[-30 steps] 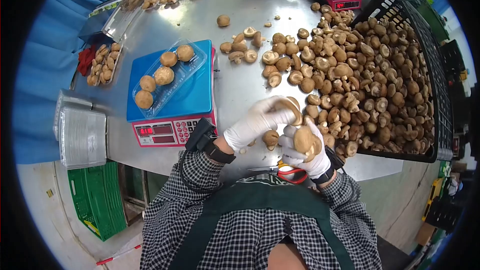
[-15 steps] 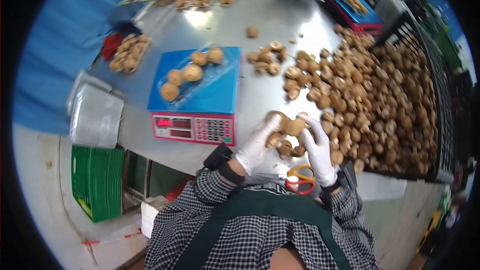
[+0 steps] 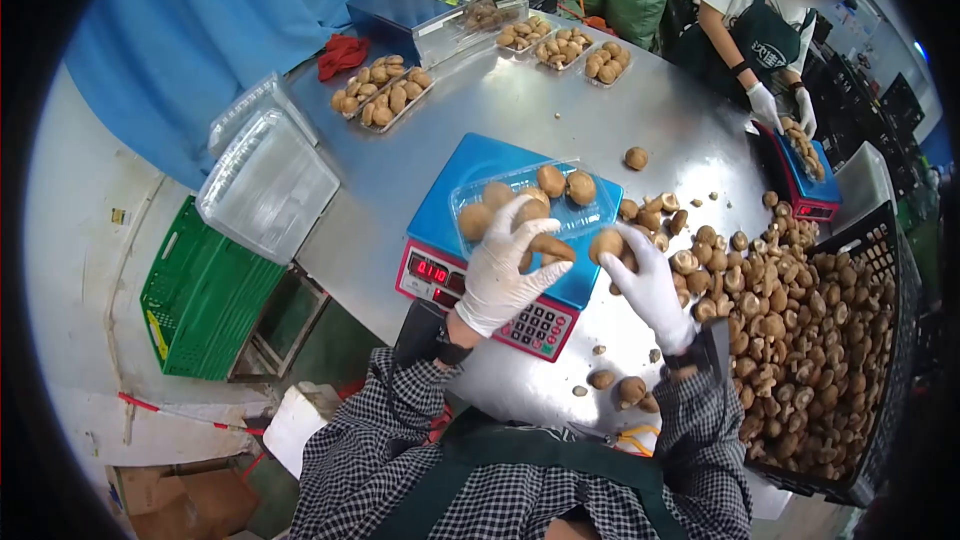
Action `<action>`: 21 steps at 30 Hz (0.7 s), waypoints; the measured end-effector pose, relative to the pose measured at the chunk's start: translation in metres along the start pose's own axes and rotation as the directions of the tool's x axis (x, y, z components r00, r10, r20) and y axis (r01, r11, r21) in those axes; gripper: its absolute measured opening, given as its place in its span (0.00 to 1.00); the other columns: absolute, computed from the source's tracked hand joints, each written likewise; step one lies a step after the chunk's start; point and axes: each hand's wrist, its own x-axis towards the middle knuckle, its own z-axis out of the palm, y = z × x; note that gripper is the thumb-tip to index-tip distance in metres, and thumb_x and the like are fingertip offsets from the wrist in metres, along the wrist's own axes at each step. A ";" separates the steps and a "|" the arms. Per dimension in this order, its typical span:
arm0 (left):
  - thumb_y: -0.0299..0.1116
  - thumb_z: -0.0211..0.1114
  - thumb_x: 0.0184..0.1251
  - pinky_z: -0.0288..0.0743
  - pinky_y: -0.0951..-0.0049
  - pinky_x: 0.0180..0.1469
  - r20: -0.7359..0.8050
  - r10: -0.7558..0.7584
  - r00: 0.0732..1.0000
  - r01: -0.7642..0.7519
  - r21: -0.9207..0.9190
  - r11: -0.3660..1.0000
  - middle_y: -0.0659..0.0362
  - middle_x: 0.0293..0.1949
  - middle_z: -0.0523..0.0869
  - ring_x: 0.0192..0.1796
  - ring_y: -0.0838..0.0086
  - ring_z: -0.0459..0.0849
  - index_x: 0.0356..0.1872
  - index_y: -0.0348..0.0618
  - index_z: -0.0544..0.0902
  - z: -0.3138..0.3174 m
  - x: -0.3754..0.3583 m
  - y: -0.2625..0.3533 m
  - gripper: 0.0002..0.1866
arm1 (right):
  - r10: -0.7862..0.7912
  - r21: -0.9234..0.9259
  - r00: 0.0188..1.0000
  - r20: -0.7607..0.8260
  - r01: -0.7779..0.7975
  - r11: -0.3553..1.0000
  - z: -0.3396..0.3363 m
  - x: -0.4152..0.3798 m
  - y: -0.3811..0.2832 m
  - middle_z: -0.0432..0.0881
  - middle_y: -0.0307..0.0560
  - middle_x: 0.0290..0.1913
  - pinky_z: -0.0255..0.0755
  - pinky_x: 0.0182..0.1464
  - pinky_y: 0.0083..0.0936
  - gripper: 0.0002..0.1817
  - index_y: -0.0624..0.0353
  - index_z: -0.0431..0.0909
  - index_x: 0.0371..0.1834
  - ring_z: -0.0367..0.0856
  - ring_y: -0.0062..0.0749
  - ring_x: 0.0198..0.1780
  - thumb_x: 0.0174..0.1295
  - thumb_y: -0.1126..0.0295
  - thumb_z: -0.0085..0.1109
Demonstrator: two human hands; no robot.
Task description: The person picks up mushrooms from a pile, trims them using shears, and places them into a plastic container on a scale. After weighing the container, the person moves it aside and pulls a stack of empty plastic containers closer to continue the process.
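Note:
My left hand (image 3: 505, 275), in a white glove, is closed around a shiitake mushroom (image 3: 550, 248) above the near side of the clear plastic tray (image 3: 600, 220). Part of another mushroom shows by its fingers. In my gloved right hand (image 3: 652, 290), thumb and fingers grip a mushroom (image 3: 605, 243) at the tray's right end. Several mushrooms (image 3: 551, 180) lie in the tray, some partly hidden by my left hand. Under it is a blue-topped digital scale (image 3: 455, 175), its red display (image 3: 431, 270) showing 0.110.
Loose mushrooms (image 3: 800, 340) spill from a black crate (image 3: 895, 340) on the right. Filled trays (image 3: 605, 65) stand at the back, and stacked clear trays (image 3: 270, 185) at left. Scissors (image 3: 635, 438) lie near my body. Across the table, a co-worker (image 3: 750, 40) handles a tray on another scale (image 3: 812, 202).
Both hands have moved from the table beside the mushroom pile to the tray on the scale, carrying mushrooms. The camera view has shifted, now showing more of the co-worker.

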 end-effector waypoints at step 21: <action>0.45 0.73 0.48 0.76 0.65 0.44 0.305 0.086 0.948 -0.239 0.513 0.824 0.56 0.62 0.74 0.43 0.66 0.79 0.45 0.50 0.85 -0.014 0.018 -0.046 0.22 | 0.149 0.148 0.987 0.054 -0.155 0.977 0.008 0.080 0.025 0.75 0.46 0.41 0.71 0.47 0.26 0.20 0.63 0.73 0.52 0.75 0.27 0.44 0.67 0.57 0.53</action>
